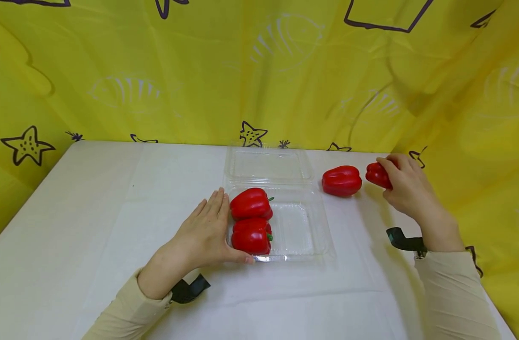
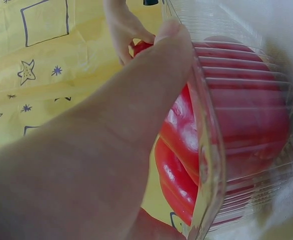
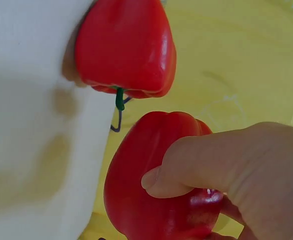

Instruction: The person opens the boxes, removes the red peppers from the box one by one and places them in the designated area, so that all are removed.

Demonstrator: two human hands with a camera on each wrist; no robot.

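A clear plastic clamshell container (image 1: 295,226) lies open on the table, its lid folded back. In its left half sit two red bell peppers, a rear one (image 1: 250,204) and a front one (image 1: 250,236), green stems facing right. My left hand (image 1: 204,236) rests along the container's left side with straight fingers, the thumb (image 2: 171,37) on its front rim. At the right my right hand (image 1: 408,186) grips another red bell pepper (image 3: 146,175), raised off the table. Beside it, another bell pepper (image 1: 342,181) lies on its side on the table.
The white-covered table (image 1: 93,226) meets a yellow patterned curtain (image 1: 199,85) at the back and sides. The container's lid (image 1: 268,165) lies flat behind its base. A black strap (image 1: 405,240) is on the right wrist, another (image 1: 190,289) on the left.
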